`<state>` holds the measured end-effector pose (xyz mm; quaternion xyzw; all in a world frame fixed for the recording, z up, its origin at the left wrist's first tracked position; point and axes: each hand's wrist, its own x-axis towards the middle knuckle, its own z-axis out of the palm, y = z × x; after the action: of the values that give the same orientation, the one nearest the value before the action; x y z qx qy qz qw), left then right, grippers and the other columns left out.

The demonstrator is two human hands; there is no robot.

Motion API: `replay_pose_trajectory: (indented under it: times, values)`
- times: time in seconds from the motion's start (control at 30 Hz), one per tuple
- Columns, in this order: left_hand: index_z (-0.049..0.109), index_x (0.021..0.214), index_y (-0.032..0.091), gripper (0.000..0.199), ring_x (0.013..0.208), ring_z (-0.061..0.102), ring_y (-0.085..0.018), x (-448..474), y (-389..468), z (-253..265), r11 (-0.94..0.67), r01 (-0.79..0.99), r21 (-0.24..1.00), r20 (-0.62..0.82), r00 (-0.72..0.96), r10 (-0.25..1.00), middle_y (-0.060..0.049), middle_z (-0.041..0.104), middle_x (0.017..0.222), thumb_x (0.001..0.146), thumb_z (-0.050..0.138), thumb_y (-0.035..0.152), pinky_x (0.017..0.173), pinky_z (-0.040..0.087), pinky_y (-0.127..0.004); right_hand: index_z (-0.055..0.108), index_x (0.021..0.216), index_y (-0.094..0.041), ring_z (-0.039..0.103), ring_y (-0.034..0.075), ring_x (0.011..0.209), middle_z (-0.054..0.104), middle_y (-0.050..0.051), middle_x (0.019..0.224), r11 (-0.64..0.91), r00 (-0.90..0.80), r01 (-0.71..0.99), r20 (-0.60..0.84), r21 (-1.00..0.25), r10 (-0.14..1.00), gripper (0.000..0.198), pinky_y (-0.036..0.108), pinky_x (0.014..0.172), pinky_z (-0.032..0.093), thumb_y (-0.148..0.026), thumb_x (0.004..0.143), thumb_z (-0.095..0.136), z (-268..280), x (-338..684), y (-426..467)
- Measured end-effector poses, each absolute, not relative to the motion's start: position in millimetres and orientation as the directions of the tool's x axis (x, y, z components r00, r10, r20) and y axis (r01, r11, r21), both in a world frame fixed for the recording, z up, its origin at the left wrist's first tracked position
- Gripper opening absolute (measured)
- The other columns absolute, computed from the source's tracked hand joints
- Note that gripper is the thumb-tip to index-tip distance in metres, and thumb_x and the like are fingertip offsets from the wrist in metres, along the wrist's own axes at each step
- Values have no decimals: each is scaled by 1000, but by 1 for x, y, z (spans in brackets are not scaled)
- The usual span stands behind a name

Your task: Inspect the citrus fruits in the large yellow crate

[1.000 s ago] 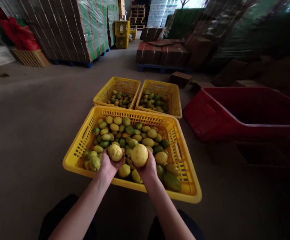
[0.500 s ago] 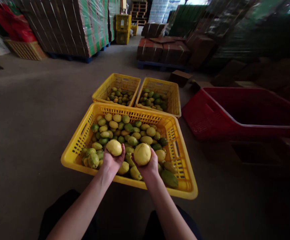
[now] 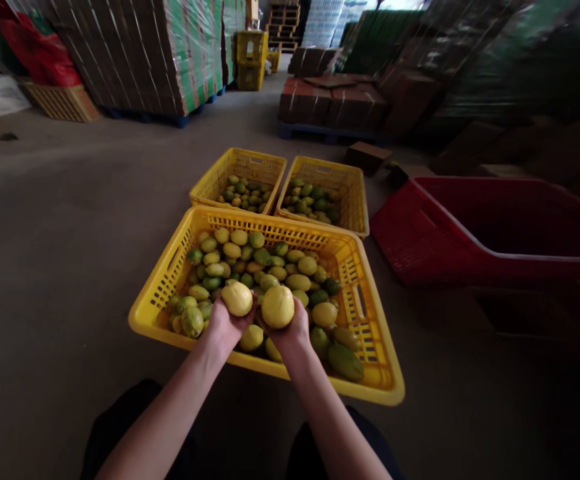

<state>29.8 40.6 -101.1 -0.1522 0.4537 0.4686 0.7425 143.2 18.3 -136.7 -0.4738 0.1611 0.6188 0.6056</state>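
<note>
My left hand cups a yellow lemon, palm up. Beside it, my right hand holds a larger, rounder yellow lemon with its fingers curled underneath. Both hands are close together above a wide yellow plastic crate. Inside the crate lie many yellow and green lemons, among them a long green one near the right front corner. My forearms hide part of the crate's front rim.
Two more yellow crates with lemons stand just behind. To the right is a big red bin. Farther back are stacked cartons on a blue pallet and a wrapped pallet stack. A small box lies on the floor.
My hands have come closer together, each still holding its lemon. The right hand has moved left, and the left-hand lemon has shifted slightly right. The whole view has drifted a little.
</note>
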Motion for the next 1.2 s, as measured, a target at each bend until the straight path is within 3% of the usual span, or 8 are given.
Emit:
replay_pose_trajectory:
  times: [0.2, 0.3, 0.47, 0.57, 0.73, 0.83, 1.0, 1.2]
  values:
    - [63, 91, 18, 27, 67, 67, -18, 22, 41, -91, 475, -838, 269, -794, 86, 602, -6, 67, 76, 97, 40, 30, 60, 60, -29, 62, 77, -23, 65, 19, 55, 69, 2, 61, -253, 143, -901, -793, -352, 592, 26, 36, 60, 59, -39, 88, 45, -107, 136, 23]
    - [64, 76, 16, 29, 67, 66, -16, 21, 40, -89, 438, -784, 439, -704, 3, 711, -5, 67, 74, 94, 43, 26, 68, 59, -27, 63, 70, -20, 64, 18, 54, 69, 3, 61, -215, 197, -867, -707, -449, 680, 24, 34, 62, 58, -37, 83, 52, -101, 132, 23]
    - [68, 66, 16, 31, 77, 67, -18, 26, 29, -96, 114, -416, 902, -204, -181, 962, -5, 68, 73, 86, 49, 30, 74, 52, -24, 71, 62, -17, 66, 19, 66, 71, 5, 67, 99, 429, -529, -165, -843, 888, 28, 30, 67, 55, -39, 76, 61, -105, 131, 15]
    - [71, 66, 17, 36, 78, 65, -19, 26, 22, -97, -69, -269, 961, 31, -144, 989, -6, 70, 73, 86, 50, 38, 73, 50, -26, 77, 69, -19, 67, 21, 71, 73, 5, 71, 307, 445, -254, 171, -917, 879, 27, 32, 70, 54, -37, 82, 60, -105, 135, 5]
    - [73, 66, 17, 39, 78, 63, -19, 22, 17, -92, -152, -205, 967, 145, -50, 988, -6, 71, 74, 88, 49, 38, 75, 49, -28, 79, 75, -21, 68, 23, 77, 75, 6, 78, 416, 414, -67, 354, -907, 839, 31, 35, 74, 53, -37, 89, 55, -100, 140, -5]
    - [72, 68, 17, 36, 81, 65, -19, 24, 22, -96, -2, -304, 953, -26, -91, 995, -5, 71, 77, 87, 50, 40, 76, 50, -26, 76, 72, -20, 67, 22, 77, 74, 5, 77, 284, 452, -130, 198, -950, 870, 41, 34, 74, 53, -46, 91, 51, -101, 137, -1]
    - [67, 85, 19, 25, 76, 68, -17, 22, 42, -104, 492, -569, 659, -634, -69, 770, -3, 71, 80, 89, 50, 37, 64, 54, -24, 70, 84, -19, 64, 17, 67, 69, 0, 74, -213, 375, -557, -472, -803, 798, 30, 26, 59, 53, -47, 87, 58, -111, 131, 17]
    - [62, 86, 18, 29, 47, 57, -11, 18, 49, -99, 665, -534, 523, -742, 98, 663, -1, 62, 61, 99, 45, 38, 40, 43, -17, 61, 88, -16, 59, 16, 45, 66, 3, 61, -457, 32, -709, -671, -538, 741, 22, 23, 34, 45, -37, 90, 51, -105, 142, 27]
